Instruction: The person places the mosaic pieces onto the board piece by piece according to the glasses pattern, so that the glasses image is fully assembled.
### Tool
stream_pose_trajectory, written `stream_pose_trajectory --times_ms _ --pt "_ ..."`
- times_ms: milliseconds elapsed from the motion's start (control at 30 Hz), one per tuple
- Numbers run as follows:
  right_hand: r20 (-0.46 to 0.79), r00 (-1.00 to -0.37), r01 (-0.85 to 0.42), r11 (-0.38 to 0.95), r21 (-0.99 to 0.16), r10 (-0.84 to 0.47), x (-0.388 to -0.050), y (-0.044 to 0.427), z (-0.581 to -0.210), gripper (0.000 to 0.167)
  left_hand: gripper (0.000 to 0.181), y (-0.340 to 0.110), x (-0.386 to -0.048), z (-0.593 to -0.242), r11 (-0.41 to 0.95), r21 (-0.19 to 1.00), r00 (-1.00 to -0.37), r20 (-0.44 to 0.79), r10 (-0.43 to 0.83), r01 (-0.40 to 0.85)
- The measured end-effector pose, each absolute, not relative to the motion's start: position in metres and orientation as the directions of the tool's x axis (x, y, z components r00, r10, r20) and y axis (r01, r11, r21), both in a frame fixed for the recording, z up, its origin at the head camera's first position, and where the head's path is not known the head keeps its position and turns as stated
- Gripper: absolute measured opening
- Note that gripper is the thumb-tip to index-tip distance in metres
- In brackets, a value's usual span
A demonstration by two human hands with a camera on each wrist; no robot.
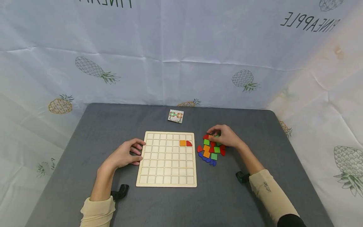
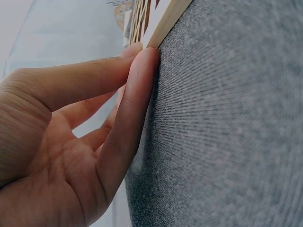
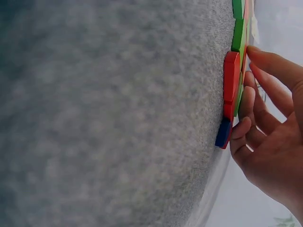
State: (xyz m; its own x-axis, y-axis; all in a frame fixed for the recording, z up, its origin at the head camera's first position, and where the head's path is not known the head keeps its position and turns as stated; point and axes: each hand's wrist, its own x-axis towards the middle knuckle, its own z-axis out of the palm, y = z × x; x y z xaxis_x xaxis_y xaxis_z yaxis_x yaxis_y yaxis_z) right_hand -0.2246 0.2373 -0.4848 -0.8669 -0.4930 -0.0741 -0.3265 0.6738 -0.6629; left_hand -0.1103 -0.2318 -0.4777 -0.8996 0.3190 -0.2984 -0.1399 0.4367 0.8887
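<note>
A pale wooden grid board (image 1: 167, 162) lies flat on the table, with an orange square tile (image 1: 182, 143) and a red quarter-round tile (image 1: 189, 143) in neighbouring cells near its upper right. My left hand (image 1: 124, 153) pinches the board's left edge (image 2: 165, 23) between thumb and finger. Over the top of a cluster of coloured tiles (image 1: 206, 148), right of the board, is my right hand (image 1: 226, 136). Its bent, relaxed fingers (image 3: 247, 101) touch the tiles, with no tile visibly lifted. The hand hides part of the cluster, which has red, orange, green and blue pieces.
A small patterned card (image 1: 175, 116) lies behind the board on the grey table (image 1: 119, 123). Dark wrist devices show beside both forearms. A white pineapple-print cloth (image 1: 181, 47) hangs beyond the table's back edge.
</note>
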Motion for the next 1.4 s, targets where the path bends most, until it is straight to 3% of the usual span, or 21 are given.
stream_pose_trajectory --times_ms 533,867,1400 --pt "-0.083 -0.862 -0.342 0.696 -0.632 -0.5 -0.233 0.228 -0.483 0.023 0.057 -0.231 -0.11 -0.478 0.434 0.89 -0.901 -0.299 0.315 -0.143" --pt "-0.125 -0.847 -0.305 0.665 -0.682 -0.516 -0.244 0.231 -0.485 0.03 0.056 -0.231 -0.11 -0.478 0.441 0.887 -0.903 -0.295 0.311 -0.138" --pt "-0.114 -0.832 -0.341 0.663 -0.667 -0.543 -0.249 0.229 -0.484 0.025 0.057 -0.23 -0.11 -0.477 0.451 0.881 -0.904 -0.3 0.304 -0.14"
